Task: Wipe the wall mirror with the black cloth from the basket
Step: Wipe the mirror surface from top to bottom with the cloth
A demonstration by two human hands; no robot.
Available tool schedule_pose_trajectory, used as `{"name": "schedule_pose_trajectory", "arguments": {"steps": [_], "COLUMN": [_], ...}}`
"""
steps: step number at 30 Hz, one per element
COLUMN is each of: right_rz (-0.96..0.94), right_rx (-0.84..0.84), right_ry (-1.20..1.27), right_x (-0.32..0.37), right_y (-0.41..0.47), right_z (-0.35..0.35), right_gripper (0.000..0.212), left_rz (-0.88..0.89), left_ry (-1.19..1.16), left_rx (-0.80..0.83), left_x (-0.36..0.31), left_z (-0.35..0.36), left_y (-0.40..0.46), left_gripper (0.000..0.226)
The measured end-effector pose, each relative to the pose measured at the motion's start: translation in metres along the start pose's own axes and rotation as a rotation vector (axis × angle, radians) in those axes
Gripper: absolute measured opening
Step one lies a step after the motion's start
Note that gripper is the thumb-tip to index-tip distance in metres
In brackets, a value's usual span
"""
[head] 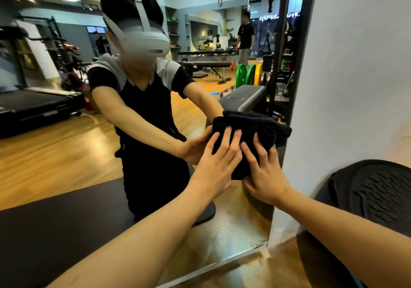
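I had the black cloth out of the basket and bunched against the wall mirror near its right edge, left hand and right hand pressing it flat-fingered. Most glass looked unwiped, I judged.

Black cloth bunched, pressed flat against wall mirror near right edge.
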State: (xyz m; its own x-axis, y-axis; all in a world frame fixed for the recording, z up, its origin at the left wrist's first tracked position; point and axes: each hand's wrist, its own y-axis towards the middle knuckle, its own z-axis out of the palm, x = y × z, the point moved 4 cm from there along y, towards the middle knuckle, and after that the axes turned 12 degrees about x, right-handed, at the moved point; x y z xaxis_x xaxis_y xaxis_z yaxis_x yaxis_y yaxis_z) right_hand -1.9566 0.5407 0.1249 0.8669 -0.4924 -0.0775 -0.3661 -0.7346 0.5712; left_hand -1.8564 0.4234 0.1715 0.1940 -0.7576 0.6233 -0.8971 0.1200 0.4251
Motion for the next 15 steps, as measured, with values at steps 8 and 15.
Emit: {"name": "schedule_pose_trajectory", "arguments": {"steps": [8, 15], "right_rz": [-0.072, -0.158], "right_rx": [-0.031, -0.102], "right_ry": [0.042, 0.004], "right_x": [0.096, 0.2], "right_y": [0.026, 0.053], "right_z": [0.004, 0.011], "right_gripper": [0.096, 0.103], "left_rz": [-0.058, -0.137], "left_ry": [0.019, 0.066], "left_rx": [0.053, 0.075], "left_x": [0.069, 0.137], "left_z": [0.003, 0.015], "left_y": [-0.077, -0.164], "left_gripper": [0.086, 0.089]}}
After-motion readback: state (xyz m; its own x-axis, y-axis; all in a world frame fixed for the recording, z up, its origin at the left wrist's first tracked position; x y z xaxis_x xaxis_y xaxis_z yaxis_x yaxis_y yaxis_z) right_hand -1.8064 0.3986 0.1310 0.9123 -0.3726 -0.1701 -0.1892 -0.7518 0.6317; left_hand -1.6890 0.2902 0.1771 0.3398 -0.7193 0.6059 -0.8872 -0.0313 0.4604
